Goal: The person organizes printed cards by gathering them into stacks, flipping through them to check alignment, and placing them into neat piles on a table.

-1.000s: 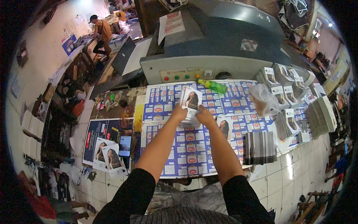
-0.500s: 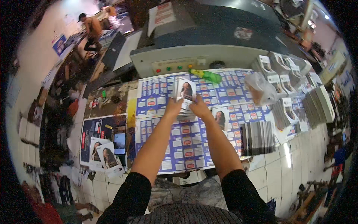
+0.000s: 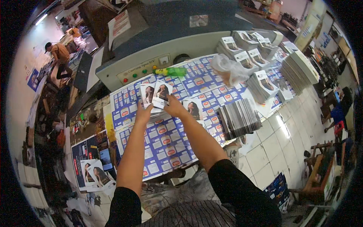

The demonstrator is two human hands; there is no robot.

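My left hand (image 3: 143, 112) is closed on a small stack of printed leaflets (image 3: 147, 93) with a woman's picture on the top one. The thumb lies on its lower part. My right hand (image 3: 175, 106) pinches a single-looking leaflet (image 3: 163, 90) of the same print by its lower right side. This one overlaps the stack and tilts to the right. Whether more sheets are under my right fingers cannot be seen. Just right of my right hand, another such leaflet (image 3: 194, 109) lies on the blue-and-white printed sheets (image 3: 160, 145) covering the table.
A long row of leaflets on edge (image 3: 239, 118) stands at right, with several stacks (image 3: 261, 87) behind it. A crumpled plastic bag (image 3: 228, 70) and a green bottle (image 3: 174, 71) lie near the grey machine (image 3: 132, 68). A phone (image 3: 106, 159) rests at left. A person (image 3: 59, 56) is far left.
My view has turned to the right. The top leaflets, formerly in one pile between my hands, have fanned apart, one now angled to the right in my right hand.
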